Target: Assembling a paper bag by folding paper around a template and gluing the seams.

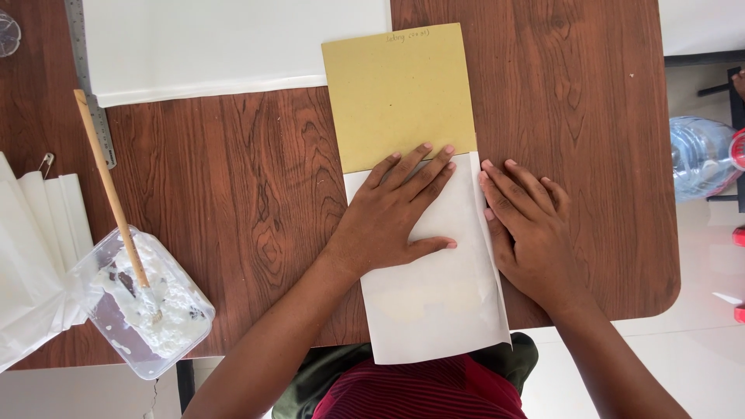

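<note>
A mustard-yellow card (pixel 398 93) lies on the brown wooden table (pixel 233 178), its near part covered by a white paper sheet (pixel 434 302) that hangs over the table's front edge. My left hand (pixel 400 209) lies flat on the white sheet, fingers spread, fingertips at the line where the sheet meets the yellow card. My right hand (pixel 524 229) rests flat against the sheet's right edge, partly on the table, fingers straight and close together. Neither hand holds anything.
A clear plastic tub of white paste (pixel 143 306) with a wooden stick (pixel 109 186) in it stands at the front left. Folded white paper (pixel 35 248) lies at the left edge, a metal ruler (pixel 91 85) and a large white sheet (pixel 225 46) at the back. A water bottle (pixel 702 155) lies off the table's right side.
</note>
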